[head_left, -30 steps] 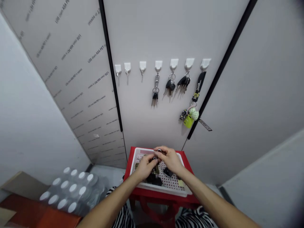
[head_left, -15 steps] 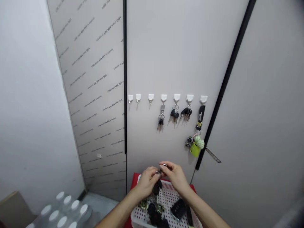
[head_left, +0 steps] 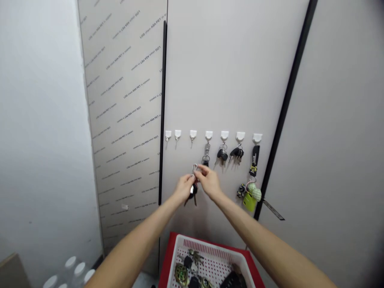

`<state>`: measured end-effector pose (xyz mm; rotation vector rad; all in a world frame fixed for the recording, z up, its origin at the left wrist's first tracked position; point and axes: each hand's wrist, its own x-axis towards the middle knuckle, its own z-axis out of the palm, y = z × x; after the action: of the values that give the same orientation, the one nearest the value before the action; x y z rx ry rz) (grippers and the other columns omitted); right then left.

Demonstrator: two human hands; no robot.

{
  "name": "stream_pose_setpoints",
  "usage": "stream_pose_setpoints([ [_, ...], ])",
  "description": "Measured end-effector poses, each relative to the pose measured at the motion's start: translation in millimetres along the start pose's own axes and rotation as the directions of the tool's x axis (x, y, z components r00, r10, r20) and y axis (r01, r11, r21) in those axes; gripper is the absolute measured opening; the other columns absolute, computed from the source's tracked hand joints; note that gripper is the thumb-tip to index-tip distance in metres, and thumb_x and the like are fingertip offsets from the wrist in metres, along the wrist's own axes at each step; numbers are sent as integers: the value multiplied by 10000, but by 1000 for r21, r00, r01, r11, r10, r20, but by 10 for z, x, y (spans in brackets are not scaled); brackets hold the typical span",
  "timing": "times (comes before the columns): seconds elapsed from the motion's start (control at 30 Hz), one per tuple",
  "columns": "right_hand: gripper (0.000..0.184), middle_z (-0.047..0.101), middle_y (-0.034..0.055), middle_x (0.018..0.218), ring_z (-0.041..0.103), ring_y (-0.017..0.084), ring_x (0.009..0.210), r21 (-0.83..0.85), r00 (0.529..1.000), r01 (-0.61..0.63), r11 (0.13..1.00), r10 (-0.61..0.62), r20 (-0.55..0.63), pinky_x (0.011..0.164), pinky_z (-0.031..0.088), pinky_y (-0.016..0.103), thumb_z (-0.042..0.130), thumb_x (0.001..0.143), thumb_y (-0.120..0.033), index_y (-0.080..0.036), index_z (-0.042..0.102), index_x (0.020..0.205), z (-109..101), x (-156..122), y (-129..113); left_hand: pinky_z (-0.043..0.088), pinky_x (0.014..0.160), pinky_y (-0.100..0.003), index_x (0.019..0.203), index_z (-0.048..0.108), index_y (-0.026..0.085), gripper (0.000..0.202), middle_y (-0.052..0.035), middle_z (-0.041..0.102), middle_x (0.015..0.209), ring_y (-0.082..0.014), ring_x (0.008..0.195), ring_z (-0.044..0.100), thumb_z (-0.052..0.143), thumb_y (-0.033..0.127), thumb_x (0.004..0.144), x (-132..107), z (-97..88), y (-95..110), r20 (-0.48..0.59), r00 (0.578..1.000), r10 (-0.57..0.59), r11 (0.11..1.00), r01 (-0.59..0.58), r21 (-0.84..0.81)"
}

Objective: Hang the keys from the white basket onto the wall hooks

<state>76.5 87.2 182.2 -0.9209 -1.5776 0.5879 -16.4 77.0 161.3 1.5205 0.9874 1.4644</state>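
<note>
My right hand point(head_left: 209, 183) pinches the metal clip point(head_left: 195, 168) at the top of a bunch of keys point(head_left: 192, 193). My left hand point(head_left: 183, 188) is closed on the same bunch just below the clip, with black key heads and blades dangling under its fingers. Both hands are raised in front of the cabinet panel, under a bare white hook point(head_left: 193, 136). Close to my right hand hangs another bunch of keys point(head_left: 206, 159), its lower part hidden by that hand.
More bunches of keys point(head_left: 222, 155) hang from hooks to the right, the last with a green charm point(head_left: 249, 201). Below, a white basket point(head_left: 210, 247) holding several keys stands on a red surface point(head_left: 167, 262). Bottles with white caps point(head_left: 79, 269) stand at lower left.
Both hands have risen from over the basket to just under the row of hooks, carrying the bunch of keys. The camera view has tilted up slightly.
</note>
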Motion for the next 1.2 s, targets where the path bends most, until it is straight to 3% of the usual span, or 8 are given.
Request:
stream_pose_setpoints([
  [0.17,330,561,-10,544,515,101,513,-186,985,146,972,-159,-60,566,417,243,446,613,-235,-144,498,926,7,562,-360,294,500,-178,549,520,130,223,6,500,500,-86,506,425,391,275,659,567,-111,412,-129,982,137,984,-120,134],
  [0.3,284,601,31,653,545,105,593,-255,983,157,954,-177,-57,625,417,233,405,627,-178,-127,538,872,43,731,-491,294,509,-188,576,534,128,236,-14,525,552,-99,535,439,374,276,666,789,-156,564,-208,962,174,957,-115,268],
  [0.43,278,603,46,789,541,122,730,-334,970,194,922,-232,-78,711,396,245,390,632,-173,-132,560,848,59,733,-472,276,479,-184,552,516,134,225,-2,491,516,-90,505,413,378,273,663,812,-132,545,-233,953,193,946,-118,301],
  [0.67,270,597,41,835,524,154,806,-495,973,212,842,-229,27,739,381,269,383,635,-155,-166,575,826,43,685,-423,269,431,-181,554,509,123,215,23,434,430,-65,414,361,375,250,664,744,-36,456,-169,985,-23,997,36,74],
  [0.83,293,580,63,876,501,171,849,-567,970,240,788,-214,112,766,360,279,376,637,-137,-142,564,862,42,660,-429,292,451,-198,542,520,113,213,-10,470,428,-101,466,428,410,264,643,739,-45,383,-196,979,-47,992,69,110],
  [0.97,286,569,52,880,512,140,774,-573,949,310,758,-285,137,738,370,263,389,642,-145,-148,554,875,-17,472,-376,326,563,-214,600,538,109,179,-55,544,572,-141,637,486,432,250,633,698,-99,296,-261,965,-21,982,69,174],
  [1.07,258,574,36,822,509,116,684,-551,941,337,763,-283,184,664,390,245,400,649,-168,-166,557,854,-143,137,-232,324,671,-234,762,534,111,195,-81,555,789,-152,760,477,458,213,613,504,-141,166,-300,952,53,959,35,281],
  [1.2,245,585,40,791,511,113,633,-543,939,221,810,-27,342,604,390,227,401,661,-206,-161,565,837,-407,-491,172,334,707,-238,820,522,122,221,-73,546,848,-136,765,479,449,175,619,-24,-136,-225,-153,985,74,932,-14,362],
])
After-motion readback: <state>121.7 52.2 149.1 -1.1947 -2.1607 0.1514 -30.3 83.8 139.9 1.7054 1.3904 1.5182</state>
